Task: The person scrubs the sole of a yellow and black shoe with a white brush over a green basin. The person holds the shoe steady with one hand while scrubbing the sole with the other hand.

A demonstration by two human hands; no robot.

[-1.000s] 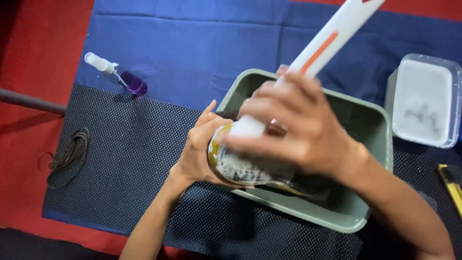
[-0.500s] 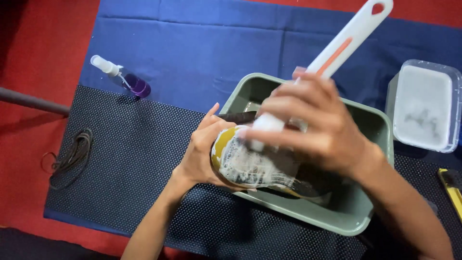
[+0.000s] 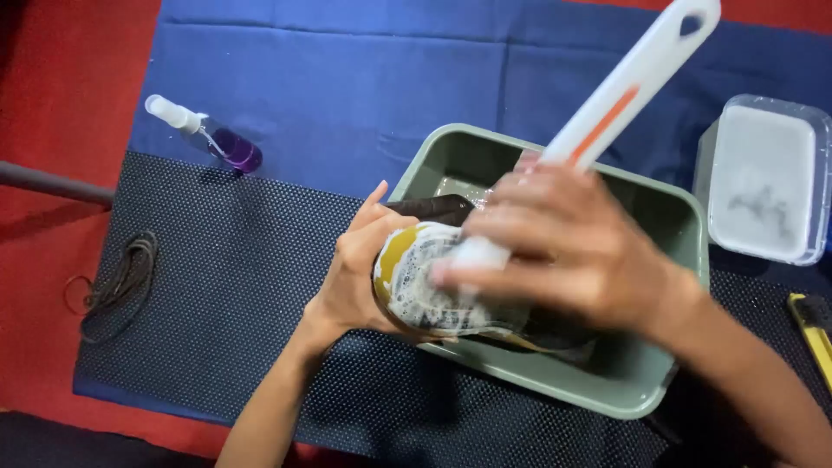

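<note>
In the lower middle of the frame I see my left hand (image 3: 355, 277) coming up from the bottom edge. Its fingers are wrapped around the toe end of a shoe (image 3: 433, 290), which is tipped on its side with the sole turned toward me. The sole is yellow at the rim and covered with white foam. The shoe rests over the near left part of a green plastic basin (image 3: 624, 390), partly inside it.

My right hand (image 3: 572, 260) enters from the lower right and is closed around a long white brush (image 3: 624, 95) with an orange stripe on its handle. The handle points to the upper right corner of the frame and has a hole at its end. The brush head is pressed on the foamy sole; I cannot see the bristles because the hand is blurred. The two hands are just beside each other, each one clamped on its own thing.

The basin stands on a dark dotted mat (image 3: 217, 286). At the left edge of the mat lies a coil of dark cord (image 3: 121, 282). At the right edge there is a yellow and black tool (image 3: 810, 325), only partly in view.

Farther up, a blue cloth (image 3: 364, 78) covers the table. On it, in the upper left, lies a small spray bottle (image 3: 208, 134) with purple liquid. In the upper right stands a clear container (image 3: 763, 178) with something white inside.
</note>
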